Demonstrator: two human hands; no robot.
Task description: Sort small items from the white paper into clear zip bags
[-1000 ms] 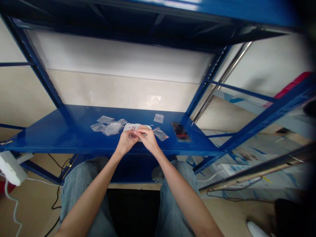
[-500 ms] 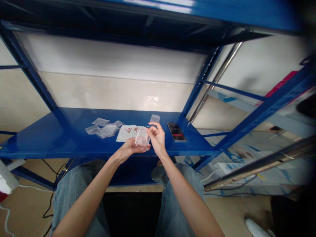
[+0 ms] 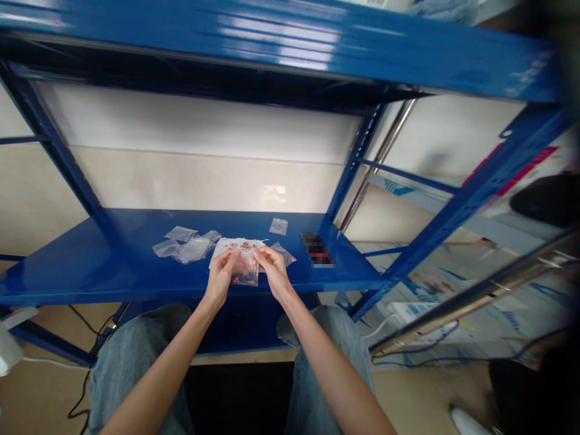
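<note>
Between both hands hangs a small clear zip bag (image 3: 246,271) with a few small reddish pieces at its bottom. My left hand (image 3: 220,273) pinches its upper left corner, and my right hand (image 3: 272,269) pinches the upper right. Behind the bag, a white sheet (image 3: 221,246) lies on the shelf with small red and brown pieces scattered on it; my hands hide part of it. Just beyond my right hand lies another clear bag (image 3: 285,252) with reddish bits inside. Farther back is a single flat clear bag (image 3: 278,226).
Several clear bags (image 3: 193,248) are piled left of the sheet on the blue shelf (image 3: 122,260). A dark, blurred-out flat object (image 3: 318,249) lies to the right. An upper blue beam (image 3: 181,36) crosses overhead. A person's shoe (image 3: 471,421) shows at lower right.
The bag went from resting on my left palm to hanging upright between both hands' fingertips. My right hand came down to its top edge. The view has tilted up slightly.
</note>
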